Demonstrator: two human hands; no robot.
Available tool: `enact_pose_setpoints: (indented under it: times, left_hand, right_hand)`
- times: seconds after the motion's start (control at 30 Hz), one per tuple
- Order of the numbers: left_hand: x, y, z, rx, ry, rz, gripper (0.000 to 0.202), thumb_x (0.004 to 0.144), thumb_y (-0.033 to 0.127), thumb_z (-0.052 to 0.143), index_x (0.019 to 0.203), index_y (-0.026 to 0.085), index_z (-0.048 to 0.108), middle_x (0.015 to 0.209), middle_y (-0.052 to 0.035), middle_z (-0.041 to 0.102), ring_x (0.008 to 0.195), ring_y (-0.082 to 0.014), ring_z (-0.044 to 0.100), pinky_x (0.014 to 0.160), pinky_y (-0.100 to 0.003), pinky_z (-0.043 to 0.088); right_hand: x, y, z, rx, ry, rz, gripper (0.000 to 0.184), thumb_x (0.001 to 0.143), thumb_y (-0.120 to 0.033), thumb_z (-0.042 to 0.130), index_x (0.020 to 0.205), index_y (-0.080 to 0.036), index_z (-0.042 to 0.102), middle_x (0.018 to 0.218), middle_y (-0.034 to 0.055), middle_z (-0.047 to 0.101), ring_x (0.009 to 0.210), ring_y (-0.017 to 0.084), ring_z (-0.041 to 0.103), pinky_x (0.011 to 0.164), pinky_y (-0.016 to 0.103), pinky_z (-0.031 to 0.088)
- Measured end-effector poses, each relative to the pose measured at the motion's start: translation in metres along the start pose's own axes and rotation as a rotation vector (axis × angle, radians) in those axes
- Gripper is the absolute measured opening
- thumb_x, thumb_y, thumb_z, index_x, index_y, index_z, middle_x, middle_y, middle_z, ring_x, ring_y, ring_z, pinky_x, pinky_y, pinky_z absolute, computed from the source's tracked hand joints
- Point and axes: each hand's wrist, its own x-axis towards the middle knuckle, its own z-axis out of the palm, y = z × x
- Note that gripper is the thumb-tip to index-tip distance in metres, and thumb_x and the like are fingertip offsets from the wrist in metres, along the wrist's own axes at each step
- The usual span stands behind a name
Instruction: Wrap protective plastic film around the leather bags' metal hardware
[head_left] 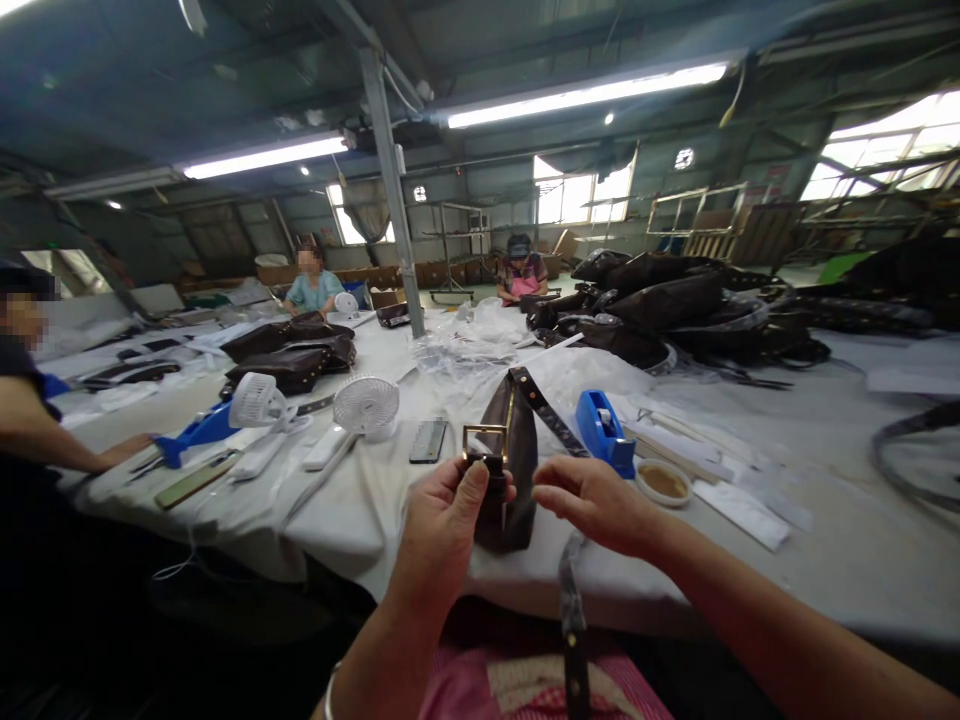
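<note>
My left hand [450,510] is closed on a dark brown strap with a gold rectangular buckle [486,442], the thumb pressed on the strap just below the frame. Behind it, a dark brown leather bag [521,500] stands on the table's near edge. My right hand [600,505] hovers just right of the bag, fingers apart and pointing left. A studded dark strap [545,412] slopes from the bag's top and passes behind this hand. Below the hand hangs a plastic-wrapped strap length [571,580], its studded end [576,670] over my lap.
A blue tape dispenser [604,430] and a round dish of brown stuff [664,482] sit at right. Left are a phone [428,440] and white fans [366,405]. Dark bags [660,300] are heaped at back right. Co-workers sit around the table; one arm [67,455] reaches in.
</note>
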Motion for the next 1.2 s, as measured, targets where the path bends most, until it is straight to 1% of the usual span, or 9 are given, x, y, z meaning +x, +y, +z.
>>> enact_pose_setpoints:
  times: [0.13, 0.3, 0.47, 0.57, 0.73, 0.83, 0.93, 1.07, 1.2]
  left_hand:
    - [0.003, -0.002, 0.010, 0.171, -0.053, 0.081, 0.034, 0.086, 0.044, 0.070, 0.104, 0.015, 0.071, 0.093, -0.0070, 0.076, 0.081, -0.0184, 0.069, 0.074, -0.027, 0.055]
    - [0.004, -0.001, 0.008, 0.207, -0.153, 0.105, 0.034, 0.087, 0.038, 0.069, 0.115, 0.018, 0.066, 0.104, -0.0069, 0.075, 0.090, -0.0200, 0.068, 0.079, -0.029, 0.055]
    - [0.000, -0.009, 0.000, 0.417, -0.204, 0.124, 0.022, 0.091, 0.033, 0.063, 0.106, 0.018, 0.065, 0.092, -0.0050, 0.072, 0.083, -0.0198, 0.065, 0.073, -0.029, 0.052]
    - [-0.002, -0.025, -0.007, 0.738, -0.146, 0.303, 0.014, 0.092, 0.026, 0.057, 0.100, 0.020, 0.066, 0.093, -0.0067, 0.070, 0.089, -0.0235, 0.063, 0.080, -0.036, 0.052]
    - [0.002, -0.047, -0.027, 1.075, -0.036, 0.580, 0.024, 0.089, 0.016, 0.051, 0.104, 0.020, 0.070, 0.113, -0.0142, 0.067, 0.111, -0.0306, 0.058, 0.099, -0.051, 0.046]
    - [0.006, -0.036, -0.031, 1.022, -0.076, 0.538, 0.022, 0.085, 0.020, 0.061, 0.104, 0.023, 0.073, 0.120, -0.0133, 0.066, 0.116, -0.0317, 0.058, 0.102, -0.050, 0.045]
    - [0.009, -0.015, -0.019, 0.688, -0.105, 0.394, 0.033, 0.083, 0.028, 0.068, 0.116, 0.024, 0.069, 0.125, -0.0113, 0.066, 0.121, -0.0307, 0.058, 0.107, -0.044, 0.043]
    - [0.020, -0.002, 0.008, 0.199, -0.153, 0.044, 0.043, 0.085, 0.051, 0.066, 0.111, 0.017, 0.067, 0.092, -0.0088, 0.073, 0.085, -0.0241, 0.068, 0.074, -0.031, 0.056]
    - [0.037, -0.010, 0.028, 0.169, -0.167, -0.203, 0.037, 0.082, 0.053, 0.071, 0.084, 0.017, 0.063, 0.058, 0.0020, 0.058, 0.051, -0.0127, 0.053, 0.049, -0.022, 0.046]
  right_hand:
    - [0.014, -0.042, -0.005, 0.321, 0.130, -0.181, 0.043, 0.079, -0.039, 0.075, 0.114, -0.018, 0.062, 0.079, -0.0009, 0.063, 0.064, 0.012, 0.053, 0.056, 0.023, 0.042]
    - [0.027, -0.051, 0.005, 0.369, 0.184, -0.084, 0.023, 0.077, -0.035, 0.076, 0.082, -0.017, 0.063, 0.067, -0.0029, 0.059, 0.057, 0.010, 0.048, 0.049, 0.021, 0.035]
    - [0.042, -0.045, 0.001, 0.409, 0.366, -0.061, 0.035, 0.087, -0.043, 0.063, 0.063, -0.017, 0.057, 0.057, -0.0040, 0.048, 0.054, 0.010, 0.042, 0.049, 0.023, 0.031]
    - [0.052, -0.043, -0.006, 0.454, 0.493, -0.109, 0.035, 0.086, -0.043, 0.064, 0.064, -0.017, 0.057, 0.059, -0.0041, 0.045, 0.058, 0.010, 0.040, 0.053, 0.024, 0.031]
    - [0.059, -0.041, -0.007, 0.656, 0.425, -0.155, 0.034, 0.085, -0.045, 0.066, 0.068, -0.017, 0.058, 0.063, -0.0034, 0.047, 0.060, 0.011, 0.041, 0.056, 0.024, 0.034]
    - [0.057, -0.043, -0.003, 0.740, 0.422, -0.133, 0.035, 0.084, -0.047, 0.067, 0.068, -0.017, 0.058, 0.062, -0.0038, 0.047, 0.060, 0.010, 0.040, 0.056, 0.023, 0.034]
    - [0.055, -0.047, -0.001, 0.764, 0.400, -0.118, 0.037, 0.082, -0.048, 0.067, 0.065, -0.017, 0.055, 0.060, -0.0047, 0.045, 0.057, 0.009, 0.039, 0.054, 0.022, 0.033]
    - [0.056, -0.040, 0.002, 0.709, 0.343, -0.067, 0.037, 0.084, -0.049, 0.064, 0.065, -0.018, 0.052, 0.058, -0.0058, 0.045, 0.054, 0.009, 0.039, 0.050, 0.022, 0.031]
    - [0.050, -0.006, 0.007, 0.430, 0.381, -0.039, 0.045, 0.093, -0.050, 0.054, 0.062, -0.018, 0.052, 0.058, -0.0048, 0.047, 0.057, 0.009, 0.043, 0.053, 0.022, 0.032]
